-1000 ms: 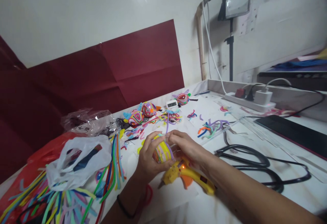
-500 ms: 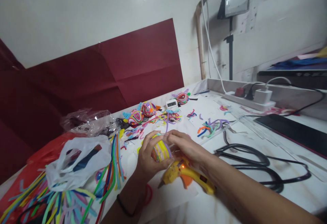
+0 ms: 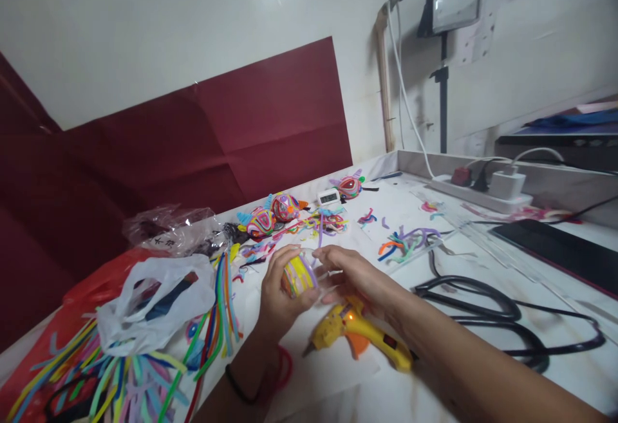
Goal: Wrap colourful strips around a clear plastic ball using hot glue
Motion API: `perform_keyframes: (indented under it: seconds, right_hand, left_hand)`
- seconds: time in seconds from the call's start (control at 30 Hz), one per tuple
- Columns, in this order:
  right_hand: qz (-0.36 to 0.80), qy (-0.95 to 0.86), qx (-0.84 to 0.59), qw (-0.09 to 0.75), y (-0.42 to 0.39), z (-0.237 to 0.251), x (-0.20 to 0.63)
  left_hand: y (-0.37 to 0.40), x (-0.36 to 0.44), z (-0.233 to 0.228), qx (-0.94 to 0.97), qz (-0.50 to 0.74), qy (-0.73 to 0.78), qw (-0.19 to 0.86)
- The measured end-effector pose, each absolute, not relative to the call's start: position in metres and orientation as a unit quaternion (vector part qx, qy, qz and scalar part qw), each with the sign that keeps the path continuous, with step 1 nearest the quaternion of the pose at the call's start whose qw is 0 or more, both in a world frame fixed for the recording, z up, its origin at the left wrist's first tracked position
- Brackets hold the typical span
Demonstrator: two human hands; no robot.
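Yellow and purple pipe cleaners wrap a small clear plastic cup (image 3: 298,273), and I see it has turned a little since a second ago: it now lies more on its side, its open mouth tipped toward the right hand. From that I judge the wrapping is being pressed down band by band as the cup rotates.

The left hand (image 3: 276,297) cups the wrapped piece from below and behind, fingers curled shut around it, thumb on the near side. The right hand (image 3: 355,275) meets it from the opposite side, fingertips pressed to the cup's rim and to a loose purple pipe cleaner end (image 3: 319,237) that rises just above the grip. So the cup sits squeezed between both hands, raised slightly off the white table (image 3: 483,371).

Directly beneath the right wrist lies a yellow hot glue gun (image 3: 360,336), its light glowing orange. Beyond the left hand, a bundle of coloured pipe cleaners (image 3: 219,313) and plastic bags (image 3: 149,307) lie near; finished pipe cleaner figures (image 3: 273,214) sit beyond the grip.
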State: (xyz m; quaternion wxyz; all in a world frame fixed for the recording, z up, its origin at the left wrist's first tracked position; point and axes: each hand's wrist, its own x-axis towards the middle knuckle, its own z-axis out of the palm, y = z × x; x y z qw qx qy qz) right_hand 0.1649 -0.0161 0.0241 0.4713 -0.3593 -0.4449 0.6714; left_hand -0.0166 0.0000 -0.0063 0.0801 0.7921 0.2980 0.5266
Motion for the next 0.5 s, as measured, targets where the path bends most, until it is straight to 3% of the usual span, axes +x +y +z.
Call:
perform_keyframes:
  seconds: [0.5]
  right_hand:
    - [0.589,-0.534,-0.409,0.448,-0.0149,0.0273,0.166]
  left_hand:
    - [-0.003,-0.0099,-0.0103,0.631,0.59,0.366,0.346]
